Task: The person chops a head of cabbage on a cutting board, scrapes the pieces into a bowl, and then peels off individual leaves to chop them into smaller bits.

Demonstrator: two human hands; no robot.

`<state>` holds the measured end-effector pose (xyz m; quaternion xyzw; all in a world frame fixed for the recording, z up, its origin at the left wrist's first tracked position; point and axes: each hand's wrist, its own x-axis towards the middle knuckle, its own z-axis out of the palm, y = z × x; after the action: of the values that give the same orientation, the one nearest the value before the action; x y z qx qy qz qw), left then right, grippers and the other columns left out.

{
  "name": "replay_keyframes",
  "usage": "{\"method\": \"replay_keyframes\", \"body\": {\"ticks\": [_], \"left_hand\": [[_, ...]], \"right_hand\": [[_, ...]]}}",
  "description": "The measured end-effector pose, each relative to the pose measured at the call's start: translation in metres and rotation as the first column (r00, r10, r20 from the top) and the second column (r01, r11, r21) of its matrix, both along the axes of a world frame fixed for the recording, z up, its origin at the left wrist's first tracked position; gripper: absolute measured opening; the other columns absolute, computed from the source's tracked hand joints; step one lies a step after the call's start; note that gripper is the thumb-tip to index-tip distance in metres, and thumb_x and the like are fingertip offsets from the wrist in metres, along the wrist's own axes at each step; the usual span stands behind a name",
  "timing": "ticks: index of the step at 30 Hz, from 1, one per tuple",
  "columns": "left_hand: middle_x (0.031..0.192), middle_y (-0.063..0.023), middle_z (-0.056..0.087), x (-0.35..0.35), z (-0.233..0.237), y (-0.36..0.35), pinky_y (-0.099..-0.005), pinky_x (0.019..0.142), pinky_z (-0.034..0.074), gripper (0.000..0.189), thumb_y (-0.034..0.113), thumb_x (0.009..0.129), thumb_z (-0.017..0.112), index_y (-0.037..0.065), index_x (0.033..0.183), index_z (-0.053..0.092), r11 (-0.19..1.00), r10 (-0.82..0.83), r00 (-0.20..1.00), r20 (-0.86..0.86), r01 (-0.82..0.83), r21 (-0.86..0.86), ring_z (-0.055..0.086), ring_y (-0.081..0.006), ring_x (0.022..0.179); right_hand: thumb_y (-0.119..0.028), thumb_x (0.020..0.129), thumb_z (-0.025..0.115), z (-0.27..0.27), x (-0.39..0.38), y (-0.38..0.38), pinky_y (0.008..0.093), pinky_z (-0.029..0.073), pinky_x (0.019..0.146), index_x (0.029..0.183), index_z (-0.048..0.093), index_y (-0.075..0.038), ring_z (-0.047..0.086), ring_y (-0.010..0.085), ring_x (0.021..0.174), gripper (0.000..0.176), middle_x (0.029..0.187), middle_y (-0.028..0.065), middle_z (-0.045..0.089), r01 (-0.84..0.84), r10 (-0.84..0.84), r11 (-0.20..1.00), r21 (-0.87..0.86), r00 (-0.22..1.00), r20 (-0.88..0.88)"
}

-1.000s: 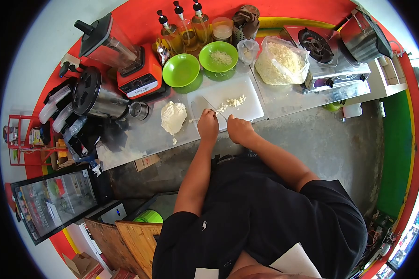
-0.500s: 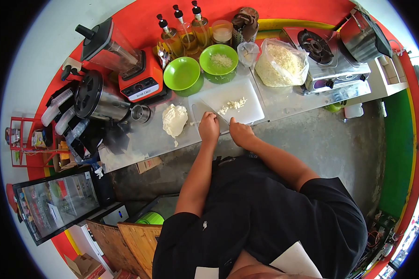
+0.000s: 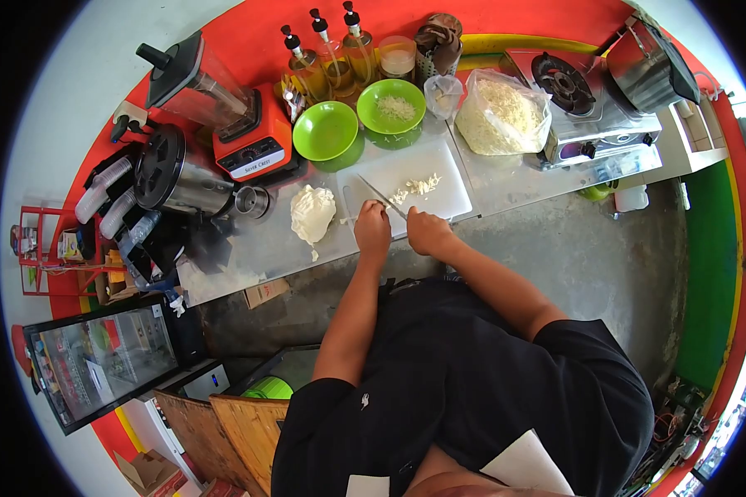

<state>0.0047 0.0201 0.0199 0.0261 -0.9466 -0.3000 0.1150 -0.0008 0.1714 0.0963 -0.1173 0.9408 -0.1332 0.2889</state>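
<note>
My right hand (image 3: pixel 428 232) is closed around the handle of a knife (image 3: pixel 380 194). Its blade points up and left over the white cutting board (image 3: pixel 445 161). Just left of it, my left hand (image 3: pixel 373 227) is closed at the board's near edge, close to the blade; whatever its fingers pinch is hidden. Pale chopped pieces (image 3: pixel 423 185) lie in a small heap on the board, beyond the knife. A large cream-white lump (image 3: pixel 312 214), perhaps part of a cabbage, rests on the metal counter left of the board.
Behind the board stand a green bowl (image 3: pixel 325 132) and a second green bowl (image 3: pixel 371 105) holding pale shreds. A plastic bag of shreds (image 3: pixel 503 116) sits beside a gas stove (image 3: pixel 588 124). A red blender (image 3: pixel 253 141) and pump bottles (image 3: pixel 338 70) line the wall.
The knife blade has turned, and its flat side now shows more clearly above my left hand. Both hands have barely shifted; the chopped heap looks the same.
</note>
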Motion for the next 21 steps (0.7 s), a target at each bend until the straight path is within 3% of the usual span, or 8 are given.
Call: {"method": "replay_keyframes", "body": {"ticks": [1,3,6,13,21], "left_hand": [[0.103,-0.0067,0.067,0.001,0.0,0.0,-0.0416,0.077,0.055,0.008,0.005,0.087,0.062,0.003,0.088,0.07,1.0,0.0,1.0,-0.022,0.001,0.022,0.068,-0.0312,0.088],[0.102,-0.0066,0.067,0.001,0.001,0.0,-0.0416,0.077,0.055,0.008,0.005,0.087,0.062,0.003,0.088,0.07,0.999,0.001,0.999,-0.047,0.001,0.043,0.068,-0.0312,0.088],[0.102,-0.0067,0.067,0.002,0.003,0.0,-0.0418,0.077,0.055,0.008,0.005,0.087,0.062,0.003,0.089,0.07,0.998,0.004,0.998,-0.07,0.0,0.059,0.068,-0.0314,0.088],[0.099,-0.01,0.068,0.002,0.007,0.002,-0.0422,0.077,0.054,0.007,0.004,0.086,0.064,0.002,0.088,0.071,0.995,0.019,0.998,-0.062,-0.013,0.098,0.067,-0.0335,0.087],[0.103,-0.0145,0.065,0.003,0.009,0.004,-0.0428,0.078,0.052,0.006,0.001,0.083,0.066,-0.001,0.086,0.071,0.989,0.046,0.993,-0.106,-0.03,0.146,0.065,-0.0356,0.09]], "right_hand": [[-0.015,0.092,0.058,0.001,-0.001,0.002,0.0465,0.058,0.085,0.11,0.052,0.004,0.072,0.0384,0.099,0.026,0.103,0.0291,0.07,-0.001,0.001,1.0,0.001,1.0,0.0],[-0.017,0.094,0.055,0.002,-0.004,0.01,0.049,0.054,0.091,0.111,0.052,0.004,0.069,0.0426,0.103,0.027,0.106,0.0308,0.068,0.117,-0.1,0.98,-0.164,0.989,0.107],[-0.017,0.095,0.054,-0.007,0.002,0.014,0.05,0.052,0.094,0.111,0.052,0.004,0.067,0.0458,0.104,0.026,0.105,0.0312,0.068,0.133,-0.12,0.975,-0.177,0.989,0.085],[-0.008,0.093,0.053,-0.001,0.009,0.012,0.0515,0.056,0.084,0.106,0.05,0.003,0.07,0.0449,0.096,0.018,0.096,0.0295,0.069,0.015,-0.018,0.999,-0.049,0.998,-0.068],[-0.007,0.092,0.059,-0.005,0.012,-0.004,0.044,0.059,0.079,0.107,0.05,0.001,0.074,0.036,0.093,0.02,0.097,0.0246,0.072,-0.024,0.025,1.0,0.011,0.994,-0.105]]}}
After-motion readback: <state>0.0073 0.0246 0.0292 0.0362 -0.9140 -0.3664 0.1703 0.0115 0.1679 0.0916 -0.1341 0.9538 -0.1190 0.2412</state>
